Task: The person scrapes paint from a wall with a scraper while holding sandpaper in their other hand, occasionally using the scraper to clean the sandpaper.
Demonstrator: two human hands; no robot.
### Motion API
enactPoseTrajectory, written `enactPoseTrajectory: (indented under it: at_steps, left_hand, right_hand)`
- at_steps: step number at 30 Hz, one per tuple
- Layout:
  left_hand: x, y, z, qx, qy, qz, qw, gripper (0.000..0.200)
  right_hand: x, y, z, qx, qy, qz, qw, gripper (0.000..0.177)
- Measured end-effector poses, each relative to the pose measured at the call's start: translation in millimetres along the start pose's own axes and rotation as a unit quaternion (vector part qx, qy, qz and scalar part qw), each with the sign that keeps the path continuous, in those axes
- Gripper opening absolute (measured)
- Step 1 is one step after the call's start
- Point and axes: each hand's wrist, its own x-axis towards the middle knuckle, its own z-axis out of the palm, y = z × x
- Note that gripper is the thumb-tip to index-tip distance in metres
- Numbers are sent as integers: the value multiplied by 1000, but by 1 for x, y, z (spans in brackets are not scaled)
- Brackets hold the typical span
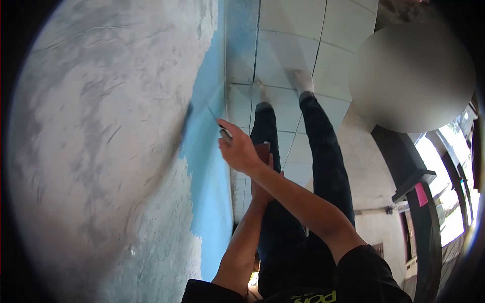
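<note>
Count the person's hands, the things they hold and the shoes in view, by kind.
Hands: 2, right hand and left hand
Brush: 1
Brown object: 1
Shoes: 2
Total: 6

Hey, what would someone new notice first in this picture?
The big wall on the left, rough grey with a bright blue band along its right edge. At centre, the right hand holds a thin tool to that blue, the left hand just behind it.

Black short-sleeved shirt [365,272] with yellow-green lettering, dark blue jeans [328,171], pale shoes [303,81], bare forearms
</note>
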Motion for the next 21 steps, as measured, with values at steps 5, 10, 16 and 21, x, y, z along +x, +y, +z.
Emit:
enactPoseTrajectory:
  at_steps: [5,10,16,21]
  left_hand:
    - [28,-6,-1,-28,-9,32,999,71]
    - [29,-8,-5,-75,-1,-9,997,65]
    - [31,-19,0,-34,11,33,999,60]
    - [39,-13,-7,-40,-29,7,999,58]
  right_hand:
    - [20,6,48,-7,93,-142,985,43]
    - [53,3,59,-12,151,-97,984,29]
    - [52,-9,43,-4,124,-76,989,21]
    - [50,-5,44,-15,131,-73,989,21]
